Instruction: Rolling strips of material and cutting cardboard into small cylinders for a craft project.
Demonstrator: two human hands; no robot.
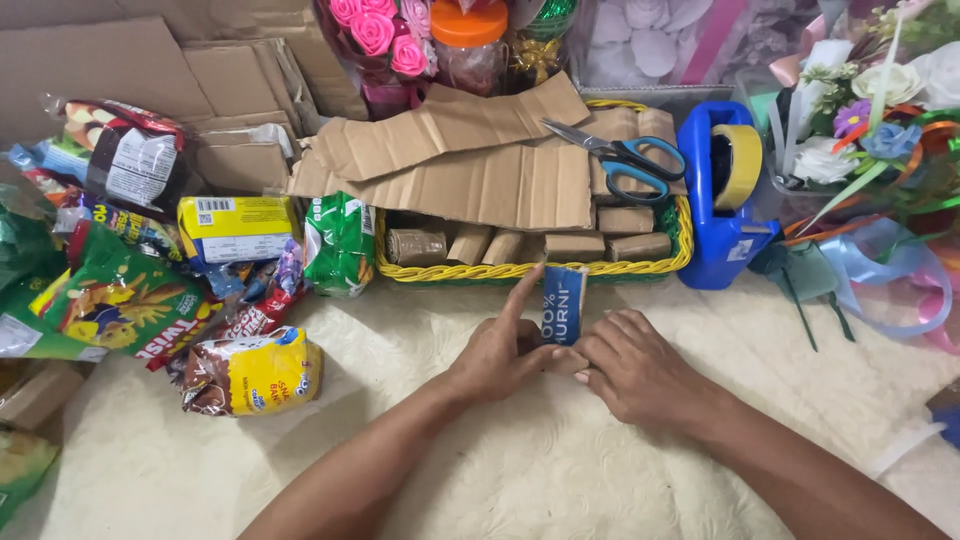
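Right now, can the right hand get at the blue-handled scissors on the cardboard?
Probably yes, once freed: the right hand holds the small blue carton with the left hand. The blue-handled scissors lie uncovered on the cardboard strips, nothing between.

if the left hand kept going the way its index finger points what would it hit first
The left hand points its index finger up and away, beside the small blue packet both hands hold. Straight on, it would probably first meet the yellow woven basket's rim, then the cardboard rolls inside; depth is uncertain.

A small carton point(564, 304) stands between the left hand point(500, 352) and right hand point(630, 368), before a wicker tray point(530, 268). Scissors point(622, 157) lie on cardboard sheets point(480, 160) over the tray; a tape dispenser point(722, 195) stands to its right and snack packets point(150, 270) to its left.
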